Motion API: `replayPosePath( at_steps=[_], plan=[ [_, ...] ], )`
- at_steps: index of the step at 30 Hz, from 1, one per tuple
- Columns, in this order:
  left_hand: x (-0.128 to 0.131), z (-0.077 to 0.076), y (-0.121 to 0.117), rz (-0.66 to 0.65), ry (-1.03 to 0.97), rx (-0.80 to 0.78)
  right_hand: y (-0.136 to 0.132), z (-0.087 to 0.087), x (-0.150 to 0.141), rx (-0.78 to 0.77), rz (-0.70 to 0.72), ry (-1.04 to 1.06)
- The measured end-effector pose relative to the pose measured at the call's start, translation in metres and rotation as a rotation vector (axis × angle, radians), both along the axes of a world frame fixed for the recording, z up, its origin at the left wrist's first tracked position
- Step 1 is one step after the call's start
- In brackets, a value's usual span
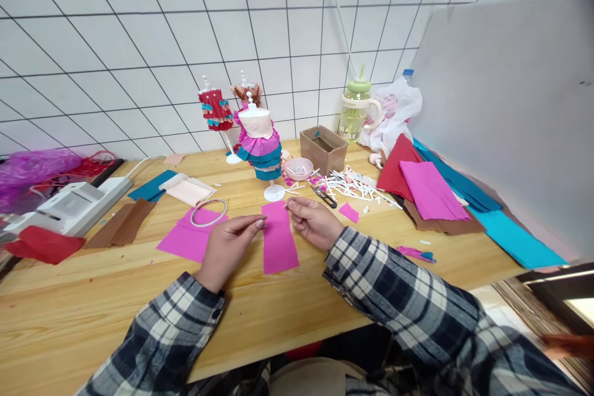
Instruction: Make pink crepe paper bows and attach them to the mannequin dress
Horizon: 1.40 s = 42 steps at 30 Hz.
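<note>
A magenta paper strip (278, 240) hangs over the wooden table (139, 297), held by its top corners. My left hand (228, 246) pinches the left corner and my right hand (313, 221) pinches the right corner. Just beyond them stands a small white mannequin (258, 136) in a layered pink, purple and blue paper dress. A second small stand (216, 109) with red paper frills is behind it to the left. A larger magenta sheet (188, 238) with a white ring (208, 212) on it lies left of my left hand.
Black scissors (325, 197), a pink bowl (299, 168), a cardboard box (323, 148) and white paper scraps (357, 185) lie past my right hand. Stacked coloured sheets (434, 189) fill the right side. A green bottle (355, 108) stands by the wall. A white device (74, 204) sits at left.
</note>
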<state>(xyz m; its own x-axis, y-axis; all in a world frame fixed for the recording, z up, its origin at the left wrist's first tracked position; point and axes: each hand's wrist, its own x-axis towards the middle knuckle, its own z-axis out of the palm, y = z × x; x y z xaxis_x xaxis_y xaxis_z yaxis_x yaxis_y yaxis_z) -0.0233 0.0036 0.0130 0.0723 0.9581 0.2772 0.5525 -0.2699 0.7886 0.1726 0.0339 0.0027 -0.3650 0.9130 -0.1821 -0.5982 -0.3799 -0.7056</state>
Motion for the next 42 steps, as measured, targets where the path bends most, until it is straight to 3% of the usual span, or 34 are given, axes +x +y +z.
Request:
replayPosePath(
  at_steps=[3,11,22,26,30,33,37,40,42],
  plan=[
    [0.007,0.002,-0.003,-0.036,-0.112,-0.11,-0.011,-0.003,-0.011,0.032,0.041,-0.05],
    [0.01,0.002,-0.006,-0.068,-0.152,-0.116,-0.016,-0.006,-0.018,0.019,0.034,-0.127],
    [0.01,0.003,-0.004,-0.071,-0.198,-0.137,-0.017,-0.008,-0.017,0.148,0.023,-0.302],
    [0.007,-0.003,-0.003,-0.09,-0.243,-0.207,-0.016,-0.011,-0.017,0.341,-0.037,-0.499],
    [0.003,-0.008,-0.002,-0.188,-0.497,-0.454,-0.013,-0.009,-0.009,0.687,-0.187,-0.929],
    [0.003,-0.009,-0.003,-0.265,-0.585,-0.548,-0.013,-0.004,-0.002,0.837,-0.277,-1.161],
    [0.01,-0.007,-0.007,-0.341,-0.438,-0.488,-0.015,0.001,0.001,0.979,-0.269,-1.338],
    [0.01,-0.007,-0.007,-0.25,-0.201,-0.308,-0.018,0.0,0.0,0.982,-0.284,-1.339],
    [-0.002,-0.006,-0.002,-0.134,-0.073,-0.181,-0.017,-0.002,0.002,0.89,-0.324,-1.327]
  ],
)
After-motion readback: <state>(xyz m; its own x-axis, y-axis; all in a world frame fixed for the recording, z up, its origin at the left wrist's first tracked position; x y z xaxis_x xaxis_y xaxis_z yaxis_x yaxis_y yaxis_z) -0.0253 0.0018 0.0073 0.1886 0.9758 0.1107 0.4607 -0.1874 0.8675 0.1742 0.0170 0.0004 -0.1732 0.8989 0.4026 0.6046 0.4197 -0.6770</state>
